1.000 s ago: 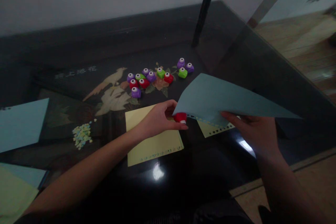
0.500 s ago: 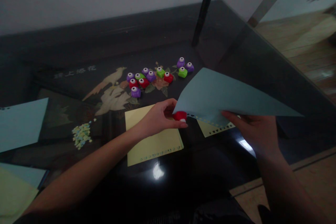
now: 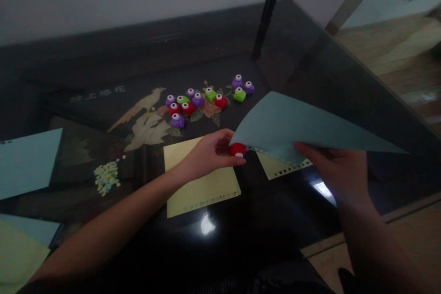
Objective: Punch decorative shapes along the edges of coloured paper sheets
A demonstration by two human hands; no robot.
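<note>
Between the thumb and fingers of my left hand (image 3: 215,151) is a small red craft punch (image 3: 237,150), at the near left corner of a blue sheet of paper (image 3: 296,124). My right hand (image 3: 336,172) pinches that sheet by its near edge, thumb on top and fingers hidden below; the sheet bows upward off the table. Small punched holes run along its near edge. Under my left wrist lies a yellow sheet (image 3: 203,193) with a row of holes along its near side. Another yellow sheet (image 3: 270,165), also punched, shows partly beneath the blue one.
Several purple, green and red craft punches (image 3: 188,108) stand further back on the dark glossy table (image 3: 193,257). A heap of tiny paper cut-outs (image 3: 106,177) lies to the left. Blue paper (image 3: 31,161) and yellow paper (image 3: 20,257) rest at the left edge. A black pole (image 3: 270,9) rises behind.
The blue sheet and my right hand have shifted slightly right. The red punch has turned a little in my left hand, which stays nearly in place.
</note>
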